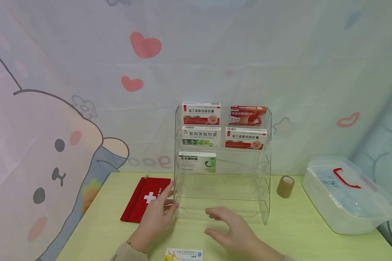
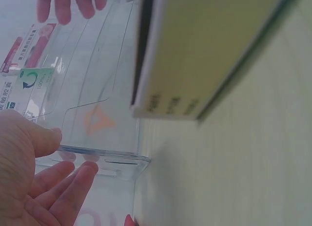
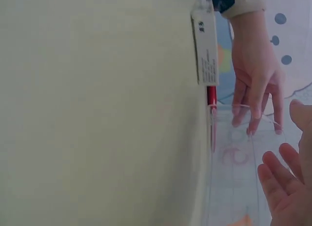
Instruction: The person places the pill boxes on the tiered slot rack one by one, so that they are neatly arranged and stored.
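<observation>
A clear stepped display rack (image 1: 215, 186) stands on the table. My left hand (image 1: 158, 210) is at its left side panel, thumb and fingers on opposite faces, lightly pinching the edge. In front of the lower tiers my right hand (image 1: 233, 230) hovers with thumb and fingers apart, holding nothing. The upper tiers carry several medicine boxes: two red-and-white ones (image 1: 201, 114), an orange-red one (image 1: 247, 116), and a white-and-green one (image 1: 200, 137). A green-and-white box (image 1: 197, 162) sits left on the third tier. Another medicine box (image 1: 184, 254) lies at the front, cut off by the frame.
A red first-aid pouch (image 1: 138, 199) lies left of the rack, partly behind my left hand. To the right stand a brown bandage roll (image 1: 285, 186) and a translucent lidded box (image 1: 343, 203) with a red handle. A printed cloth (image 1: 199, 54) hangs behind.
</observation>
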Tool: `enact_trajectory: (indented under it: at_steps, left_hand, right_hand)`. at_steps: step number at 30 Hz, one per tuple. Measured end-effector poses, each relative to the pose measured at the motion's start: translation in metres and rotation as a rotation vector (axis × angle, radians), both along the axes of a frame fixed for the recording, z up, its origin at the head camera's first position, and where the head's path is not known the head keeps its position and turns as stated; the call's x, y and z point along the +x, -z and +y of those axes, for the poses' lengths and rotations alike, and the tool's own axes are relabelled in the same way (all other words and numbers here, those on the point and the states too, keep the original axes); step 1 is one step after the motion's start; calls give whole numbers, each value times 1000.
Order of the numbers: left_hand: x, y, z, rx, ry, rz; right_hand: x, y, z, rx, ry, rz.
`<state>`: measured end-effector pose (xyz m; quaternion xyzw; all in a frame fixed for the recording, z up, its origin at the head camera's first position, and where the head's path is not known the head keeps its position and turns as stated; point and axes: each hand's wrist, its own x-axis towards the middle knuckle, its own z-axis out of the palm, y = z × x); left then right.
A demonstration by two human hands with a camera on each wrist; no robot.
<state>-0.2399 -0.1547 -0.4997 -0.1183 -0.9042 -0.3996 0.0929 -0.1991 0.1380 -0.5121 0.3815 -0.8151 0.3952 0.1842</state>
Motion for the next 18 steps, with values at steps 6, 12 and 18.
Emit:
enact_trajectory:
  at_steps: [6, 12, 18]
  left_hand:
    - [0, -1, -1, 6, 1, 8]
    - [1, 0, -1, 8, 2, 10]
    - [0, 0, 0, 7, 3, 9]
  right_hand:
    - [9, 7, -1, 113, -101, -168]
    - [15, 10, -6, 220, -148, -353]
    - [19, 18, -8, 283, -202, -391]
